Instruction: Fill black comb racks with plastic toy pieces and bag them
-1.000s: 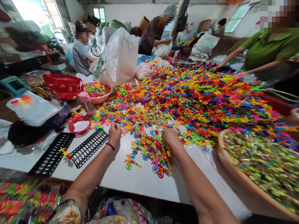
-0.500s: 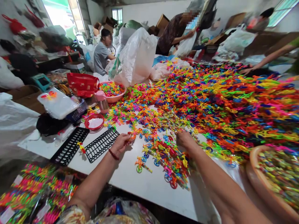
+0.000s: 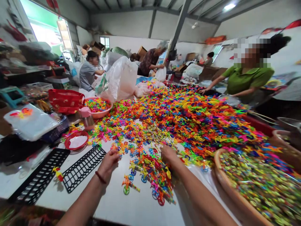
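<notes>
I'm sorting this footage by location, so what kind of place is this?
Probably a small toy workshop: a huge heap of colorful plastic toys covers the white table, black plastic grids lie nearby, and others work around it.

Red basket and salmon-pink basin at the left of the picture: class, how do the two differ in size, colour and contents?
The red basket is the smaller; the salmon-pink basin looks larger even though it stands farther back. The basket is a deep red, the basin a paler pink. The basket holds something flat and white, while the basin is heaped with multicoloured plastic pieces. Both are round and open-topped.
</notes>
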`<action>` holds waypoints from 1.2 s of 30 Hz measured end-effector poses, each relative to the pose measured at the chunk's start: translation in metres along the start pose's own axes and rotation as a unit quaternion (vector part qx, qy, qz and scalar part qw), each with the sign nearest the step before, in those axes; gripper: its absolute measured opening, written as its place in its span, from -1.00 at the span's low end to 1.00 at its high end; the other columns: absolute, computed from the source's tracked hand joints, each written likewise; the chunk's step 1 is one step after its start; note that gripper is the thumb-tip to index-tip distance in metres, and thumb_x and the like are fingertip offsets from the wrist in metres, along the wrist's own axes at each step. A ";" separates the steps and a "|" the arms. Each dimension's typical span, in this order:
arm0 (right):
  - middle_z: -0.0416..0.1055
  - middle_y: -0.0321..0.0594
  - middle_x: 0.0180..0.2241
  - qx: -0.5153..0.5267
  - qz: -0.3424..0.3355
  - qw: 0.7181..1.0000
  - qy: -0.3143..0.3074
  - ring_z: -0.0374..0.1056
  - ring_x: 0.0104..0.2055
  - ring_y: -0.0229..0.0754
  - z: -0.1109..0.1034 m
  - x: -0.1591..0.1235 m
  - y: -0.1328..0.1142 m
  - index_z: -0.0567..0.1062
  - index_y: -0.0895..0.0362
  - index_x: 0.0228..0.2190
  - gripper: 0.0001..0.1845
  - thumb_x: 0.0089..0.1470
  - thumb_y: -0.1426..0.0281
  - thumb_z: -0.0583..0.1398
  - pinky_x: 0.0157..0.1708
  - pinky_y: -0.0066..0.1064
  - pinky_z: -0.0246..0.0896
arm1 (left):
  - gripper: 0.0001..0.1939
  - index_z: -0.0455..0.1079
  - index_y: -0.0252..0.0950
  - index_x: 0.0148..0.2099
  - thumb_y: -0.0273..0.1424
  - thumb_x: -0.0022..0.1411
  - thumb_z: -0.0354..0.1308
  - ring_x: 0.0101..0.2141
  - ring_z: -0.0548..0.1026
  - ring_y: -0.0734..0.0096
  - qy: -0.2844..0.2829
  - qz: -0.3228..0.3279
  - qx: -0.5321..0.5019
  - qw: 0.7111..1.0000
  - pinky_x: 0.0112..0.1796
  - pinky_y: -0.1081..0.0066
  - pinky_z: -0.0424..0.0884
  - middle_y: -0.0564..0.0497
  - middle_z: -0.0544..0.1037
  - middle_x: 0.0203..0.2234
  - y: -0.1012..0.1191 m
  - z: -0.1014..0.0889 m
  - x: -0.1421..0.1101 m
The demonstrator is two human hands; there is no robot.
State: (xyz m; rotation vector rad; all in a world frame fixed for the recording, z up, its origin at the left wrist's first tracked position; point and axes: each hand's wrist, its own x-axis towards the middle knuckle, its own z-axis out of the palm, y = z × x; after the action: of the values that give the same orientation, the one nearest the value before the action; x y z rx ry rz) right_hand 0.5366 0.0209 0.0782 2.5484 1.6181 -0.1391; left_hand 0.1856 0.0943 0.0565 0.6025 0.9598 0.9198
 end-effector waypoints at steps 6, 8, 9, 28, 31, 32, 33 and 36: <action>0.54 0.17 -0.21 0.062 0.042 0.997 0.002 0.48 -0.11 0.01 0.001 -0.011 -0.009 0.52 0.29 -0.24 -0.75 -0.04 0.60 0.23 -0.18 -0.37 0.24 | -0.89 0.49 -0.26 -0.47 -0.52 -0.12 0.35 -0.39 0.42 0.35 0.013 0.239 0.367 0.899 -0.36 0.43 0.28 -0.02 0.48 -0.45 -0.009 -0.002 0.000; 0.54 0.13 -0.27 0.098 0.059 0.993 0.012 0.49 -0.17 0.00 -0.004 -0.011 -0.010 0.51 0.29 -0.29 -0.75 -0.12 0.63 0.26 -0.23 -0.39 0.24 | -0.90 0.50 -0.26 -0.45 -0.47 -0.09 0.35 -0.40 0.43 0.35 0.019 0.231 0.321 0.918 -0.37 0.42 0.30 -0.03 0.51 -0.44 -0.009 0.002 0.000; 0.54 0.09 -0.30 0.121 0.068 0.990 0.019 0.49 -0.20 -0.02 -0.007 -0.010 -0.010 0.51 0.28 -0.30 -0.75 -0.13 0.62 0.28 -0.26 -0.40 0.24 | -0.89 0.50 -0.27 -0.42 -0.44 -0.08 0.35 -0.41 0.44 0.35 0.024 0.215 0.282 0.935 -0.38 0.42 0.31 -0.03 0.51 -0.44 -0.007 0.004 0.000; 0.51 -0.37 -0.42 0.876 0.026 0.470 -0.106 0.42 -0.44 -0.35 -0.012 -0.147 -0.138 0.47 0.08 -0.42 -0.61 -0.25 0.26 0.50 -0.45 -0.58 0.36 | -0.70 0.35 -0.33 -0.30 -0.46 -0.02 0.41 -0.38 0.58 0.38 -0.110 -0.071 -0.083 0.988 -0.36 0.47 0.47 -0.01 0.55 -0.41 0.012 0.010 -0.060; 0.54 -0.36 -0.37 0.891 0.055 0.429 -0.137 0.50 -0.28 -0.28 0.001 -0.157 -0.150 0.49 0.08 -0.39 -0.57 -0.31 0.31 0.52 -0.25 -0.53 0.42 | -0.64 0.37 -0.31 -0.26 -0.50 -0.09 0.44 -0.34 0.59 0.34 -0.106 -0.068 -0.079 0.989 -0.30 0.43 0.47 0.03 0.54 -0.39 0.008 0.008 -0.066; 0.55 -0.35 -0.35 0.893 0.061 0.420 -0.147 0.51 -0.25 -0.28 0.004 -0.160 -0.153 0.52 0.07 -0.34 -0.55 -0.32 0.32 0.53 -0.23 -0.52 0.43 | -0.63 0.38 -0.31 -0.24 -0.51 -0.10 0.44 -0.33 0.59 0.36 -0.113 -0.062 -0.078 0.989 -0.26 0.41 0.47 0.04 0.54 -0.38 0.006 0.008 -0.067; 0.56 -0.33 -0.34 0.894 0.063 0.416 -0.155 0.51 -0.25 -0.27 0.006 -0.163 -0.156 0.54 0.07 -0.29 -0.52 -0.32 0.33 0.52 -0.21 -0.51 0.43 | -0.62 0.40 -0.30 -0.23 -0.52 -0.12 0.45 -0.33 0.57 0.39 -0.122 -0.054 -0.075 0.988 -0.24 0.41 0.47 0.04 0.54 -0.37 0.005 0.007 -0.068; 0.58 -0.26 -0.27 0.884 0.045 0.436 -0.164 0.51 -0.27 -0.24 0.011 -0.171 -0.163 0.58 0.08 -0.21 -0.49 -0.29 0.32 0.50 -0.20 -0.44 0.43 | -0.66 0.43 -0.31 -0.29 -0.52 -0.16 0.45 -0.38 0.50 0.49 -0.159 -0.042 -0.046 0.985 -0.26 0.45 0.42 0.05 0.54 -0.38 0.000 0.006 -0.072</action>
State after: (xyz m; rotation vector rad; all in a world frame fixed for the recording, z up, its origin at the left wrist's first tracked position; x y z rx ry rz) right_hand 0.3157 -0.0653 0.0827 2.5231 0.8355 -3.6316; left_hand 0.1723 0.0316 0.0898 0.6046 0.6483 0.7600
